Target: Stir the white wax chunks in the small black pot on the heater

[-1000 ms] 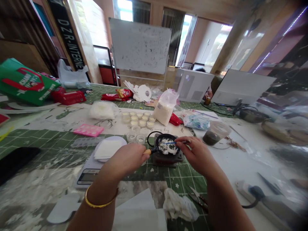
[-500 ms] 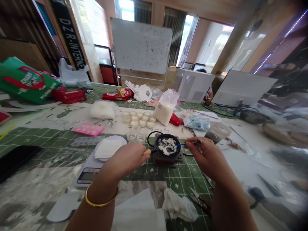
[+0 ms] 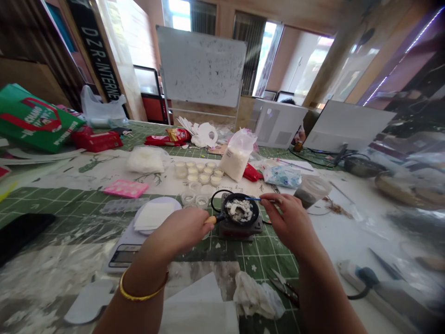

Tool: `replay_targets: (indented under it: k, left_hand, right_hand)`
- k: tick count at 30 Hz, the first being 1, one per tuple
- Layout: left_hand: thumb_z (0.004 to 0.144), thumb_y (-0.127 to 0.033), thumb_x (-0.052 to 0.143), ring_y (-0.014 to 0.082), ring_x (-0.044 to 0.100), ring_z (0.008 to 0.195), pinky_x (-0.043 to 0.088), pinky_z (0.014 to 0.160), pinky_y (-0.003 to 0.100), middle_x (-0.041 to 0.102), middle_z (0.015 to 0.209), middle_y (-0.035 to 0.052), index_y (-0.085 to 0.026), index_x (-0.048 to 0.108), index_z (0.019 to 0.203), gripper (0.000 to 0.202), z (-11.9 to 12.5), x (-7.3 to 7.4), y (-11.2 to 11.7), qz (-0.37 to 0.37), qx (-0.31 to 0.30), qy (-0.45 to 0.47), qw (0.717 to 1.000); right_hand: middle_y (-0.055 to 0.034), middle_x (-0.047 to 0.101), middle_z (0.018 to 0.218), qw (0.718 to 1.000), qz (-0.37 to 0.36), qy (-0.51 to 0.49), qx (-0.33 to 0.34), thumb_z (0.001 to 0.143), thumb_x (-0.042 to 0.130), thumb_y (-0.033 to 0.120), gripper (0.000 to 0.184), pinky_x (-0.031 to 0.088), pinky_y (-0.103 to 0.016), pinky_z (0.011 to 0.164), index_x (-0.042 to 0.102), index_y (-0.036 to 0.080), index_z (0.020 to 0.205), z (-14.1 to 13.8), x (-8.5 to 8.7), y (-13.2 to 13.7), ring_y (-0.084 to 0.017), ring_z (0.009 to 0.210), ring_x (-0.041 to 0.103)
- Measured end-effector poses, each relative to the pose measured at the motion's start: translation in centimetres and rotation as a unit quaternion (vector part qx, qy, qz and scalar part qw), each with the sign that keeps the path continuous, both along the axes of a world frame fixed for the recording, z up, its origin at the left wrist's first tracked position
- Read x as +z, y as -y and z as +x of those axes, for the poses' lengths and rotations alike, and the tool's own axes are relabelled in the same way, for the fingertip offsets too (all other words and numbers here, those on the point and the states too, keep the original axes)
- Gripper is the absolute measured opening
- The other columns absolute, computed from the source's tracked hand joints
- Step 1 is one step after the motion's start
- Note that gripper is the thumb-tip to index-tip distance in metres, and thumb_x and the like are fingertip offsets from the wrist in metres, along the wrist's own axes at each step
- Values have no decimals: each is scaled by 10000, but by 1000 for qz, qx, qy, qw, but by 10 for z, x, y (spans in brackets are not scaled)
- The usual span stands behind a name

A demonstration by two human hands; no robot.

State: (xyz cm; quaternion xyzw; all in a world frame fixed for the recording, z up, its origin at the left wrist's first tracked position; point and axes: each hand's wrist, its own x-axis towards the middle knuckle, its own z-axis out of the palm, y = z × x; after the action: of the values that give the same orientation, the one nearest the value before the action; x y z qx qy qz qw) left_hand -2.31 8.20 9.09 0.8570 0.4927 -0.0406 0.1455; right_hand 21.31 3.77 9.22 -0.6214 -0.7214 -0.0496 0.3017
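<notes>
A small black pan [image 3: 253, 214] with white flakes [image 3: 239, 210] in it sits on a small dark heater [image 3: 239, 229] on the green cutting mat. My left hand [image 3: 181, 229] grips the pan's wooden handle [image 3: 210, 219]. My right hand [image 3: 288, 220] pinches a thin blue stick [image 3: 251, 199] whose tip reaches over the far rim of the pan. A gold bangle is on my left wrist.
Behind the pan stand several small cups of white wax [image 3: 200, 170] and a bag of white flakes [image 3: 237, 155]. A digital scale [image 3: 127, 253] lies left, scissors [image 3: 283, 285] and a crumpled tissue [image 3: 257, 297] lie in front. A power strip [image 3: 368, 283] is at right.
My right hand has shifted the blue stick around in the pan, from the middle to the far rim; the white flakes have been stirred. My left hand stays on the handle.
</notes>
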Motion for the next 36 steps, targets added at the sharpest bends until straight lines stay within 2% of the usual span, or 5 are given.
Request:
replay_targets:
  k: [11, 15, 23, 28, 36]
  left_hand:
    - [866, -464, 273, 184, 560, 622, 287, 500, 268, 626, 707, 63, -190, 577, 703, 441, 1, 2, 2, -1, -1, 0, 1000]
    - [866, -467, 269, 176, 550, 615, 280, 500, 265, 624, 707, 62, -188, 583, 707, 449, 1, 2, 2, 1, -4, -3, 1000]
    - [861, -482, 277, 187, 560, 630, 302, 515, 270, 630, 724, 71, -185, 592, 710, 459, 1, 1, 1, -4, 1, -1, 1000]
    - [861, -472, 288, 185, 568, 631, 312, 514, 265, 628, 718, 73, -179, 592, 708, 449, 2, 2, 2, -1, 5, 5, 1000]
    - [864, -450, 295, 182, 571, 630, 300, 498, 256, 631, 721, 70, -174, 586, 692, 437, 1, 2, 3, 9, -9, -4, 1000]
  right_hand:
    - [-2, 651, 788, 997, -54, -13, 48, 871, 439, 305, 185, 345, -344, 849, 588, 222, 799, -3, 5, 8, -165, 788, 567]
    - [-3, 655, 860, 997, -11, -49, 57, 873, 445, 301, 162, 351, -325, 859, 591, 231, 875, -6, 3, 5, -160, 856, 567]
    - [-20, 669, 865, 997, -59, -27, 34, 874, 426, 318, 223, 359, -362, 841, 613, 217, 806, -3, 0, -5, -189, 860, 575]
    - [-30, 664, 906, 992, -91, -37, 78, 871, 430, 330, 226, 385, -338, 823, 628, 231, 916, -6, -2, -4, -179, 880, 575]
    - [-23, 668, 871, 1000, -15, -10, 6, 869, 432, 345, 229, 381, -331, 807, 627, 225, 871, 8, 4, 3, -189, 860, 578]
